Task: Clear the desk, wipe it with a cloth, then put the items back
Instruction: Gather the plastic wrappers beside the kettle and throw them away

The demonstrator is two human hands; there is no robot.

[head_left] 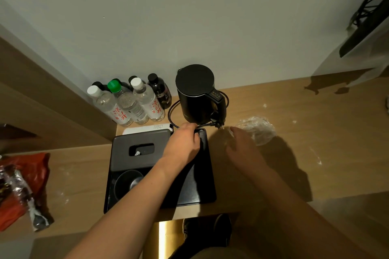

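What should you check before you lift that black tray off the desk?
1. Left hand grips the black tray at its far edge: ok.
2. Right hand on the tray: not ok, it hovers beside the tray, near the crumpled plastic wrap.
3. Kettle cord free of the tray: cannot tell, it runs right by the left hand.
4. Bowl and tissue box riding on the tray: not ok, may slide.
5. Kettle off the tray: ok.

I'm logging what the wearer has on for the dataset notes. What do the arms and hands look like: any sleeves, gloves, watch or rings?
Both forearms are bare up to the frame edge: no sleeves show. The left hand and right hand wear no gloves, and no watch, bracelet or ring is visible.
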